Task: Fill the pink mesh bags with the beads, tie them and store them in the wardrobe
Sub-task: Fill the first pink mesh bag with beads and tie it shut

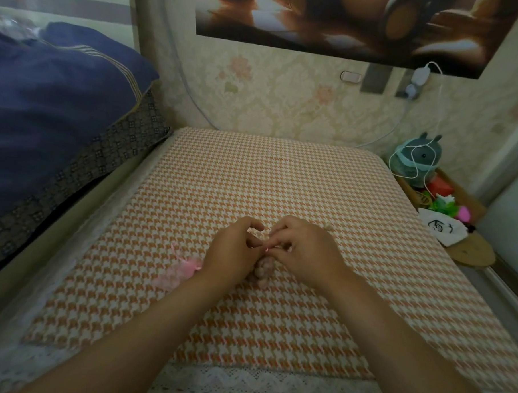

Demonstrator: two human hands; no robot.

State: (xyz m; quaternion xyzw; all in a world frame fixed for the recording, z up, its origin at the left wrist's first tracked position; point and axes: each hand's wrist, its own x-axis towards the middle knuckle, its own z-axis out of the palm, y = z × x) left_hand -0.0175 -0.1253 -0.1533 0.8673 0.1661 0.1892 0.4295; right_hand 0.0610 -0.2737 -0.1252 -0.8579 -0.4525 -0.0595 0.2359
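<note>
A pink mesh bag filled with beads [263, 270] hangs between my hands over the orange houndstooth cloth [252, 181]. My left hand [230, 250] and my right hand [304, 247] both pinch the thin pink drawstring at the bag's mouth, fingertips close together. Most of the bag is hidden behind my fingers. A second pink mesh bag [178, 271] with a ribbon lies flat on the cloth just left of my left wrist. A small beige bead-like lump [327, 226] lies on the cloth just beyond my right hand.
A dark blue quilt [54, 104] is piled on the bed at the left. At the right, a low wooden stand holds a plush toy [416, 161], colourful items and a white pouch [442, 229]. A white cable hangs from a wall charger [420, 75].
</note>
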